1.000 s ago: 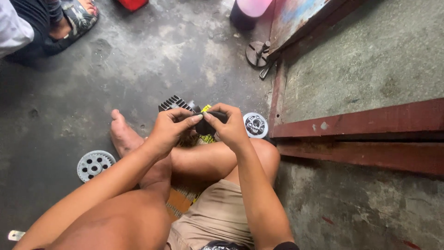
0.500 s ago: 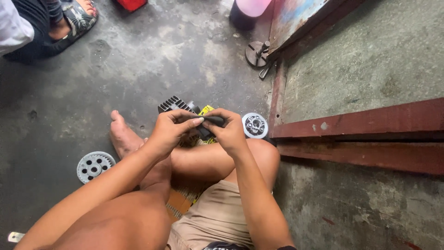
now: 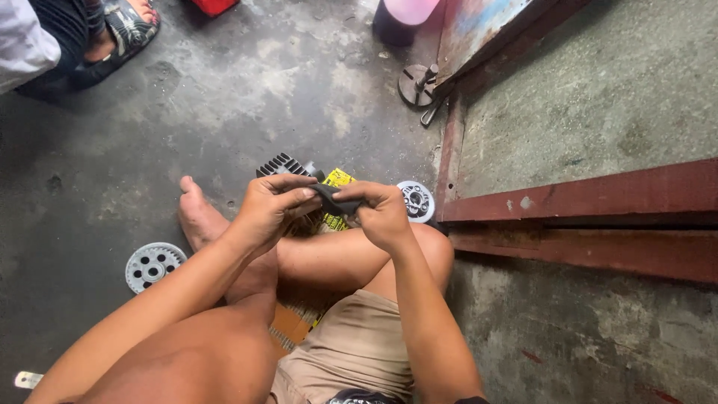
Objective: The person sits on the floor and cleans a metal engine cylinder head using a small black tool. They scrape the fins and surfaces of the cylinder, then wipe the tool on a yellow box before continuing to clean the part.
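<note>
Small black rubber piece [image 3: 329,199] pinched between both hands above the crossed legs.

Left hand [image 3: 269,212] and right hand [image 3: 381,213] closed on its two ends, fingertips tight; finned black engine part [image 3: 283,166] and yellow packet [image 3: 336,179] partly hidden behind the hands; round metal disc [image 3: 417,200] just beside the right hand; toothed grey gear [image 3: 152,265] on the concrete floor [image 3: 224,97] past the bare foot [image 3: 196,217]; rusty red frame [image 3: 583,198] alongside.

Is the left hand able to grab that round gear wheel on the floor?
Probably yes: the gear wheel lies uncovered on the concrete floor beside the left forearm, but the left hand is busy gripping the small black part.
</note>
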